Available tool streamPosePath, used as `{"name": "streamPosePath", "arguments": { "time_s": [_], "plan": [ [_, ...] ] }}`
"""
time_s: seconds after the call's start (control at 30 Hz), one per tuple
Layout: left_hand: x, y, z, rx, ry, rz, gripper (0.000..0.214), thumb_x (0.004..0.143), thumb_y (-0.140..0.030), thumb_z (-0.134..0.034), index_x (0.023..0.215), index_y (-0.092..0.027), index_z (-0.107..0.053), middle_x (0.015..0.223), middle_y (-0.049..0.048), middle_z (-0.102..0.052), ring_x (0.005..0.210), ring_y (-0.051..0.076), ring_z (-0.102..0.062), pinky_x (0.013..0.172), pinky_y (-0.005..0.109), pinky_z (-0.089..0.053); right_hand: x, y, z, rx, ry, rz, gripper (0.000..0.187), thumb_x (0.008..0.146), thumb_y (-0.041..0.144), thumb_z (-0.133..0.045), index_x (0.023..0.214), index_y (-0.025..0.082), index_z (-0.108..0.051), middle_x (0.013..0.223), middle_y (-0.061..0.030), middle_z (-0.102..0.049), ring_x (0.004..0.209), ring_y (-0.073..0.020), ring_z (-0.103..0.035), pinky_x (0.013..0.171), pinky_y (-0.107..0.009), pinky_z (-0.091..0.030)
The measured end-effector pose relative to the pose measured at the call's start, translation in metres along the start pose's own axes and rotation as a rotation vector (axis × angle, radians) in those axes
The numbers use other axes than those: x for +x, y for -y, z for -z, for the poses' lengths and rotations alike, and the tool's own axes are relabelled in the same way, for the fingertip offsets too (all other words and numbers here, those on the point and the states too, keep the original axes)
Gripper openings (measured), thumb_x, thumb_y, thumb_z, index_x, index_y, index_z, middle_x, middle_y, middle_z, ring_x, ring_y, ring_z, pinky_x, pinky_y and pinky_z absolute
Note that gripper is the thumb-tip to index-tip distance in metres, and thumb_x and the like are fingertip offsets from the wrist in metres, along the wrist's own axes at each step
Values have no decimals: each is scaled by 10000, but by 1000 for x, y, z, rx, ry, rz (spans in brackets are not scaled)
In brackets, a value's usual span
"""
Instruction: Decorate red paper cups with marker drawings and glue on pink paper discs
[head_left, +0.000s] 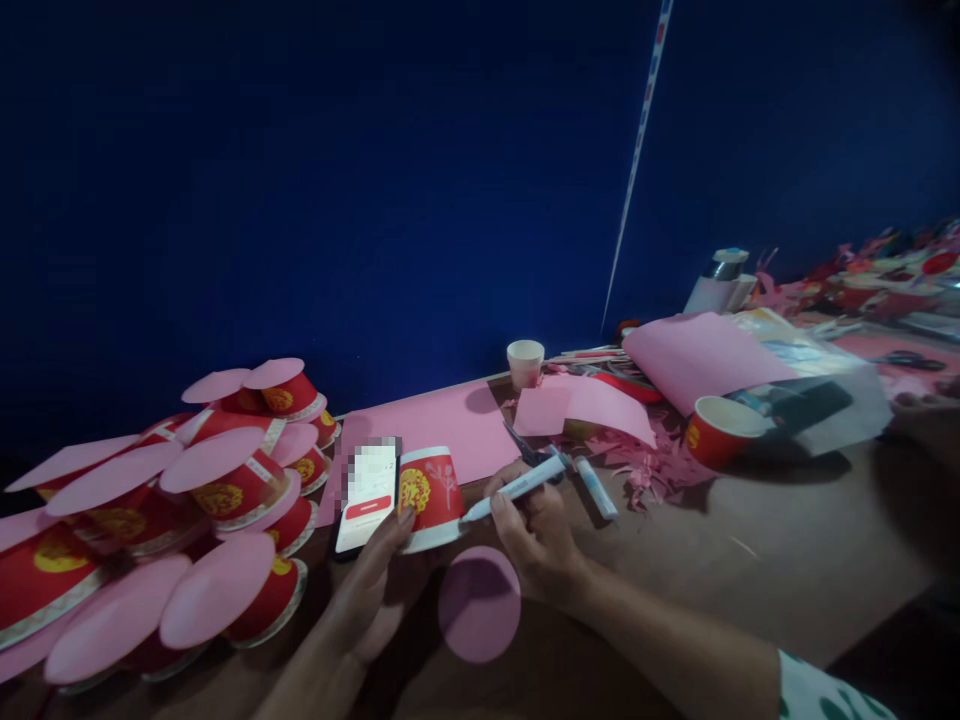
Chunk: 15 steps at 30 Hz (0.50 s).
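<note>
My left hand (pixel 373 585) steadies an upside-down red paper cup (pixel 430 497) with a yellow emblem, fingers curled at its rim. My right hand (pixel 534 535) grips a white marker pen (pixel 517 487) whose tip points at the cup's side. A pink paper circle (pixel 480 603) lies on the table between my wrists. A phone (pixel 367 493) with a lit screen rests just left of the cup.
A pile of red cups capped with pink discs (pixel 187 510) fills the left. Pink paper sheets (pixel 585 405), scissors (pixel 525 447), a glue stick (pixel 596 487), a small white cup (pixel 525 362), a tipped red cup (pixel 716 430) and paper scraps lie behind. Another person's hand (pixel 926 415) shows at the right edge.
</note>
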<state>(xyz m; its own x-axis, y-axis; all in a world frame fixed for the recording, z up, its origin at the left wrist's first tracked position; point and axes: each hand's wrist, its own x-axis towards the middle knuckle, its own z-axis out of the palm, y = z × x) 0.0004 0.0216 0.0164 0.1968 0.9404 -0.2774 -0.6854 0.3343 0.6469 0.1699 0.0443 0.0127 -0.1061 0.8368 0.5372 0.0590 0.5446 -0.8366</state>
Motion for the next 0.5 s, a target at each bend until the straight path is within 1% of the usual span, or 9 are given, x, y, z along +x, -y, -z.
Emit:
{"name": "streamPosePath", "arguments": {
  "time_s": [0.1,0.2,0.27,0.4,0.5],
  "plan": [
    [1,0,-1,14,-12,-14,383,806,-216,-590,1179,-129,-567,1052,118,-691,1005,281,-631,938,417,-468,0,1,0,7,-21,2,69,834,156,-465,787,181,-509,687,11,-523,634,-118,-505,598,-230,-420],
    [2,-1,-1,13,-91,-42,380,781,-207,-615,1151,-125,-582,1024,112,-701,964,272,-650,917,406,-486,0,2,-1,34,28,-29,74,839,163,-457,785,181,-504,644,25,-503,552,-102,-474,512,-212,-392],
    [2,-2,0,-5,-116,-46,388,787,-197,-605,1166,-125,-571,1018,107,-702,955,262,-654,918,402,-487,-1,2,-1,37,47,-35,73,839,166,-456,789,181,-507,622,31,-493,519,-96,-454,480,-207,-375],
    [2,-2,1,-53,-54,-8,401,812,-212,-572,1203,-125,-547,1026,110,-701,981,269,-644,940,420,-470,0,1,0,3,-9,-4,70,828,169,-466,778,184,-513,665,8,-537,618,-125,-517,583,-238,-430],
    [0,0,5,-82,-12,28,409,820,-260,-574,1204,-124,-541,1034,116,-697,1016,281,-629,961,428,-452,0,1,0,16,-7,-10,70,824,173,-466,778,184,-516,658,7,-537,599,-124,-515,563,-238,-428]
  ]
}}
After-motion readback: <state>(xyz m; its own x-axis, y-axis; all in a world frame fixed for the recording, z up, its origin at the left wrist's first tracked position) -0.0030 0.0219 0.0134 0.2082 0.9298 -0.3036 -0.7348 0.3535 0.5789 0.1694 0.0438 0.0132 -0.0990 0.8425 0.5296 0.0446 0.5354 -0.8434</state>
